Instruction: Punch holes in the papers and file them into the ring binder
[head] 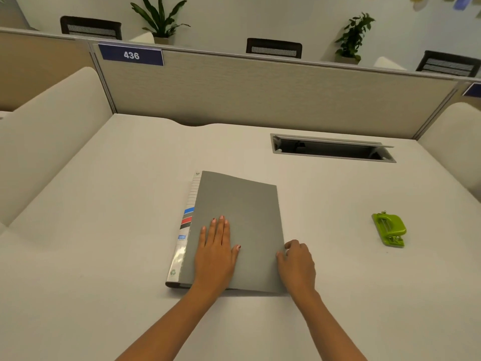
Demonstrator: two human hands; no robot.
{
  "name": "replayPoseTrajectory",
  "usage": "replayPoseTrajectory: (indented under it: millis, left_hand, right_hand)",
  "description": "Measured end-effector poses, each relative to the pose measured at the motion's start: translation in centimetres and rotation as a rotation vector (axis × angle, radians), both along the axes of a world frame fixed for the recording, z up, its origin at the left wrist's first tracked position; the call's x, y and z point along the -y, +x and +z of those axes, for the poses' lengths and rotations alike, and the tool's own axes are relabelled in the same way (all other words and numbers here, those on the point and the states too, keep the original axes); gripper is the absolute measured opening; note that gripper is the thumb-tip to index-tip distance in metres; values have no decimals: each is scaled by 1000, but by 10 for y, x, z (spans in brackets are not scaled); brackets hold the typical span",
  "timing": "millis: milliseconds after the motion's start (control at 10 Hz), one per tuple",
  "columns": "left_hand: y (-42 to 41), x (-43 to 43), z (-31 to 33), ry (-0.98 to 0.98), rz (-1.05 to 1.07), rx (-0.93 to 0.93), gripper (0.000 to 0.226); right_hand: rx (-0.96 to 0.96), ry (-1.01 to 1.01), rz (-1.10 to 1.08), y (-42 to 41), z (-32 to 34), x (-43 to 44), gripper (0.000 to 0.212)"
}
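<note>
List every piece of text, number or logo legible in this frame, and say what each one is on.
"436": white digits on the blue sign fixed to the desk partition.
"SRS": small blue label on the spine of the ring binder; the line beneath it is too small to read.
Top of the spine: tiny print, possibly "A4", not surely legible.
Second blue sign at the right edge: cut off, unreadable.

left hand (216, 252) flat on closed binder (250, 217), right hand (296, 261) at its edge.
</note>
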State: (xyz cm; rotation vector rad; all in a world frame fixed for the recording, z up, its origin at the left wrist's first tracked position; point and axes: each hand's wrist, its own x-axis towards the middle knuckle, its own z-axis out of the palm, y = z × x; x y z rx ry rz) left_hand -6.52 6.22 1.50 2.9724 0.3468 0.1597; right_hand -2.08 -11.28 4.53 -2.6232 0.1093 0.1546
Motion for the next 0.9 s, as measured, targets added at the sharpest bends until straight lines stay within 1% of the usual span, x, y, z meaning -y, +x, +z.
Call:
replayPoseTrajectory:
  millis: [100, 300, 400, 500, 600, 700, 800, 900]
  left_hand:
    - [-2, 2, -5, 5, 8, -5, 67]
    - [-5, 4, -12, 33, 22, -17, 67]
    - [-5, 5, -12, 26, 48, -2, 68]
    - [-1, 12, -9, 3, 90, 60, 68]
    - [9, 21, -3, -47, 130, 97, 75]
    - [21, 33, 6, -86, 136, 130, 84]
    - [37, 48, 17, -137, 116, 188, 88]
    - [60, 64, 26, -123, 66, 194, 82]
  right_hand:
    - [85, -61, 47, -4, -8, -1, 22]
    - [265, -67, 125, -10, -27, 3, 8]
    - [272, -13, 161, -7, -29, 10, 12]
    - [172, 83, 206, 5, -23, 20, 23]
    - [98, 157, 250, 24, -18, 30, 31]
    - [155, 172, 299, 41, -13, 39, 33]
    - [297, 159, 328, 54, 0, 44, 35]
    - [367, 159, 318, 71, 9, 42, 49]
